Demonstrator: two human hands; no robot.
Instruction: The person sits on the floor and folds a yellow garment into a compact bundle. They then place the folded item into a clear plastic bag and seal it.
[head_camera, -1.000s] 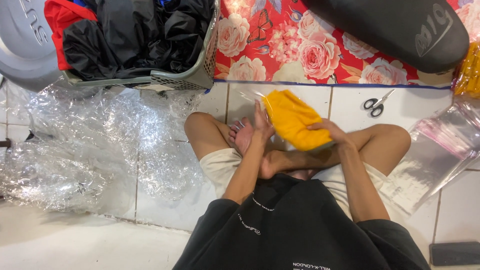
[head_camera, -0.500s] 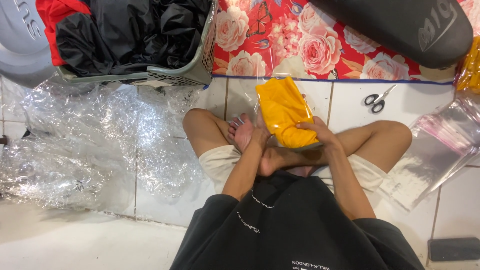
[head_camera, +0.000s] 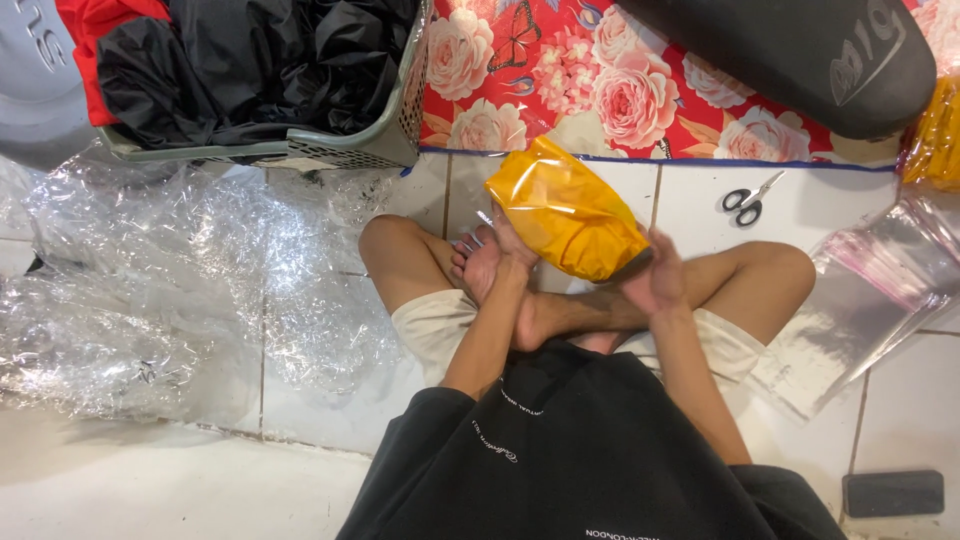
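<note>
While both hands' fingers grasp it, the yellow packet slants from upper-left to lower-right.

A home floor is serving as a small packing spot: white ceramic floor tiles are lying under heaps of clear crinkled plastic wrapping, a grey plastic laundry basket of dark clothes, a red rose-patterned mat and small black-handled scissors

Seated cross-legged on tile, a person is holding a yellow bag between left hand and right hand, with scissors, basket and clear plastic lying nearby.
</note>
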